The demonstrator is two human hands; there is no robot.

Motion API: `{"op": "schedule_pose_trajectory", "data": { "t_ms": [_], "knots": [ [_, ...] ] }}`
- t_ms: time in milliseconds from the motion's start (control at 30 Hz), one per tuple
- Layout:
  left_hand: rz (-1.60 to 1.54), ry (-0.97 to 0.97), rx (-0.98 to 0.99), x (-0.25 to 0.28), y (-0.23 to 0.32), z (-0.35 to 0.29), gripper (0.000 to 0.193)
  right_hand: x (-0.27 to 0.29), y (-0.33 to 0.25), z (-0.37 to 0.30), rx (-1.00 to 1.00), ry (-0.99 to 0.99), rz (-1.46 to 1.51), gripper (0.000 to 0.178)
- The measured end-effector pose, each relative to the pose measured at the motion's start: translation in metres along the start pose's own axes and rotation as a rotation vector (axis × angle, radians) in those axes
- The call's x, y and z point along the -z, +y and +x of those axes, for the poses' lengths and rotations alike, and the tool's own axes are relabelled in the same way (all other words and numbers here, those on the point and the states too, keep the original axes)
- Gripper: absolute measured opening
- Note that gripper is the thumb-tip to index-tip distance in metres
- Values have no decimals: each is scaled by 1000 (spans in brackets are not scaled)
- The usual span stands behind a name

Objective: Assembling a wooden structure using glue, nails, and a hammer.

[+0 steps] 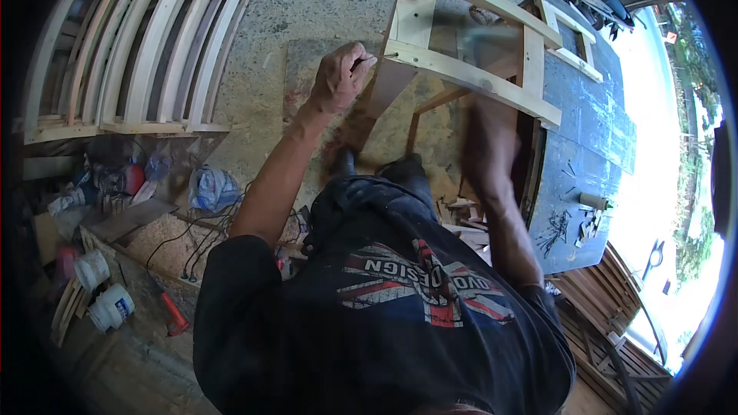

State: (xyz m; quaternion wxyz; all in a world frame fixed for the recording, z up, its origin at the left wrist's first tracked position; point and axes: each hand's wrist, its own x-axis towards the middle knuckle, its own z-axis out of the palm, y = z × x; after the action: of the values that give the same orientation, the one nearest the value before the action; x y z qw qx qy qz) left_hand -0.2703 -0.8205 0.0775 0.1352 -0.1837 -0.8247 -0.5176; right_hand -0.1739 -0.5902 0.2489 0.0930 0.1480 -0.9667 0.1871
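My left hand (344, 77) is closed, thumb and fingers pinched at the near left corner of a pale wooden frame (477, 81). A thin dark nail (390, 54) stands out from the frame's end there, right at my fingertips. The frame has two long rails joined by crosspieces, with small dark holes in the left one. My right hand (498, 54) is smeared by motion over the frame's right half, so its fingers do not show. A blurred greyish shape beside that hand may be a tool; its kind is not clear.
On the right stands a dark, paint-marked workbench (588, 146) bearing loose nails (553, 232) and a smaller wooden frame (573, 42). Curved wooden pieces (150, 46) are racked at the left. White buckets (111, 307), a red-handled tool (175, 315), cables and a plastic bag (213, 188) lie lower left.
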Motion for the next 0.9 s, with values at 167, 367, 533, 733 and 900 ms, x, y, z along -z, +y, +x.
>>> {"op": "schedule_pose_trajectory", "data": {
  "t_ms": [167, 367, 533, 733, 900],
  "knots": [
    [47, 99, -104, 1, 7, -5, 20, -29, 44, -47, -308, -151, 460, 47],
    [-5, 194, 91, -2, 5, 10, 15, 5, 46, -52, -480, 260, 661, 45],
    [146, 109, -353, -11, 3, 31, 16, 12, 46, -50, -515, 291, 701, 47],
    [63, 18, -278, -17, -2, 26, 16, 1, 74, -79, -452, 238, 620, 48],
    [16, -27, -165, -15, -6, 21, 14, 31, 70, -65, -367, 339, 525, 51]
  ]
}}
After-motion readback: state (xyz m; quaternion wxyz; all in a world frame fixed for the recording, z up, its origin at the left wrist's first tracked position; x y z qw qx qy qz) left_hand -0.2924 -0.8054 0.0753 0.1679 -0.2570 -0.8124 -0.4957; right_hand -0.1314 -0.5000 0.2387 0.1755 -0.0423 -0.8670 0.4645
